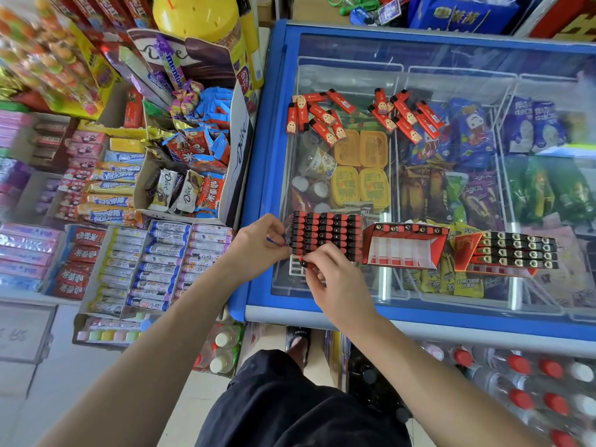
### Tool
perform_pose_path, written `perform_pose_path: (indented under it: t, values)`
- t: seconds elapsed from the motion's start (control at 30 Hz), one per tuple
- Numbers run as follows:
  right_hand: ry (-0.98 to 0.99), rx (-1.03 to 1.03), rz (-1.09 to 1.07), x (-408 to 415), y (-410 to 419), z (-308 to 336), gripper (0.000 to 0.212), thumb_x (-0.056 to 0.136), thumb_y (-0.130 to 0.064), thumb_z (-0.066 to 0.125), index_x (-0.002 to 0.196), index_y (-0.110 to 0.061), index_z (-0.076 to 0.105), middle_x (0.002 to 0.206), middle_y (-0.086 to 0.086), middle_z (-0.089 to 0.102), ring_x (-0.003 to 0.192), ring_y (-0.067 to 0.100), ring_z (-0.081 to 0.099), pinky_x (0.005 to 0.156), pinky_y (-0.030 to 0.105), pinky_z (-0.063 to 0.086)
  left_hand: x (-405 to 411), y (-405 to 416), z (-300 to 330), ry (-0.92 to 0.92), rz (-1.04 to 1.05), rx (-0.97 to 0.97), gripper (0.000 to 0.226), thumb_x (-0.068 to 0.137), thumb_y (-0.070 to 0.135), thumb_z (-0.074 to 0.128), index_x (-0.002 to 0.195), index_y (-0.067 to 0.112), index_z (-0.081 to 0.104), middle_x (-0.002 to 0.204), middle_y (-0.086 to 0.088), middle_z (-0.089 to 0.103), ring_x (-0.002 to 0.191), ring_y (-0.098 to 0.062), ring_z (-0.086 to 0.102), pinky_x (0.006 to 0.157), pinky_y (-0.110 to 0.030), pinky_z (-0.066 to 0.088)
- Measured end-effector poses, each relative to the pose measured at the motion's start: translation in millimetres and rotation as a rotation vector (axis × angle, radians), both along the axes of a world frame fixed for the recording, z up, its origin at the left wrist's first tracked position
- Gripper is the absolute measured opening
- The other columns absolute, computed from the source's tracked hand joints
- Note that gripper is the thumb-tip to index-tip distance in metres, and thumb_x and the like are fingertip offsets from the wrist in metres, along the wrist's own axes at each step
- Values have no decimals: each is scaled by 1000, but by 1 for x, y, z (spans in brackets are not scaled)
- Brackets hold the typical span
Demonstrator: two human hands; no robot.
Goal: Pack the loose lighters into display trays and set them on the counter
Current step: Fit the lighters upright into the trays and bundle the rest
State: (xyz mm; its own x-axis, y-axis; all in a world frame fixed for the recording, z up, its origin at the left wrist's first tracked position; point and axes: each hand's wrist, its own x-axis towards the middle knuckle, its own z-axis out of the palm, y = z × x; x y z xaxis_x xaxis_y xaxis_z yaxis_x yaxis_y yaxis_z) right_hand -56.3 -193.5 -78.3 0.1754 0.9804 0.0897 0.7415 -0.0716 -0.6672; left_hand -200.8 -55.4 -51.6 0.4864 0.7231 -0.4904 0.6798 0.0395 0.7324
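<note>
The right hand (325, 272) pinches a single red-and-black lighter (304, 263) at the near-left corner of the leftmost display tray (325, 237), fingers curled round it, while the left hand (261, 243) grips that tray's left edge with bent fingers. All of this sits on the glass lid of a blue-framed chest freezer (258, 156) — the largest thing in view, with packaged ice creams visible beneath the glass. Three trays stand in a row along the near side of the lid: the one being filled, nearly full; a middle tray (403, 246) with one row of lighters at its back and bare white slots in front; and a right tray (512, 253) holding about four rows. Farther back on the glass lie two heaps of loose lighters — the left heap (317, 116) and the right heap (406, 116), each roughly ten, overlapping too much for an exact count.
</note>
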Motion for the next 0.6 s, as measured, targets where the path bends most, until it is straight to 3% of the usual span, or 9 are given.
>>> perform_pose_path:
  t: [0.17, 0.27, 0.4, 0.6]
  values:
    - [-188, 60, 8, -4, 1, -5, 10, 93, -8, 68, 103, -9, 65, 96, 1, 59, 60, 20, 58, 45, 30, 49, 0, 2, -3, 18, -20, 6, 27, 86, 21, 80, 103, 20, 60, 101, 1, 70, 89, -15, 73, 77, -28, 56]
    - [-279, 78, 23, -7, 3, -10, 9, 90, -5, 71, 96, -10, 66, 89, 1, 58, 53, 19, 53, 42, 29, 47, 0, 2, -4, 27, -24, 14, 27, 86, 23, 81, 103, 20, 61, 101, 2, 70, 89, -12, 72, 76, -23, 54]
    - [-353, 108, 56, -8, 4, -16, 18, 82, 4, 76, 92, -9, 68, 82, 1, 58, 54, 16, 51, 44, 27, 47, 0, 3, -5, 24, -21, -6, 27, 85, 23, 81, 103, 19, 61, 101, 2, 69, 88, -11, 73, 75, -22, 53]
    - [-386, 162, 60, -6, 3, -19, 14, 88, 1, 71, 100, -7, 72, 88, 2, 64, 66, 17, 59, 53, 29, 50, 1, 4, -5, 22, -23, 1, 27, 84, 26, 82, 101, 20, 62, 100, 4, 69, 90, -11, 71, 79, -24, 54]
